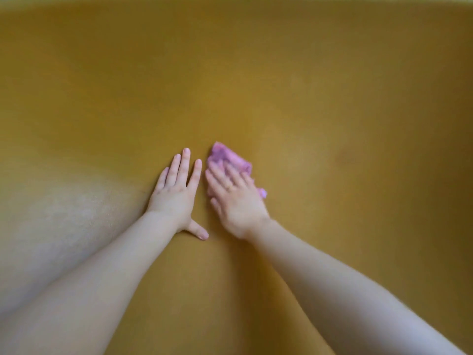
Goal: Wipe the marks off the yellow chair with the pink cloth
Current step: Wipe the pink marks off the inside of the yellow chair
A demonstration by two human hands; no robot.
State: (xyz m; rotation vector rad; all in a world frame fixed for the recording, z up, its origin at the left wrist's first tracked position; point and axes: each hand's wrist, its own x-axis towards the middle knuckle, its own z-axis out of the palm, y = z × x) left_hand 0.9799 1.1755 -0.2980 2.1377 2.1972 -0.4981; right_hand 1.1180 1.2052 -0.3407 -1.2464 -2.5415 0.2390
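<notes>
The yellow chair (256,85) filled nearly the whole head view, its mustard surface spreading to every edge, with a paler, lit patch at the lower left and a faint darker smudge (343,156) to the right of the hands. The pink cloth (225,156) lay bunched on that surface just right of centre, and the right hand (235,198) lay flat on top of it, palm down, fingers straight and slightly spread, pressing it against the chair rather than curling round it. Crumpled cloth showed beyond the fingertips and a small corner poked out at the hand's right side; the hand itself was a little blurred. The right forearm ran down to the lower right corner of the view, bare. The left hand (176,196) rested just beside the right one, not touching the cloth, palm flat on the chair, its four fingers straight and close together, pointing away from the person, and the thumb (198,230) splayed out sideways toward the right hand. It held nothing. Its bare forearm reached back to the lower left corner, so the two arms converged in a narrow V near the middle of the seat surface.
</notes>
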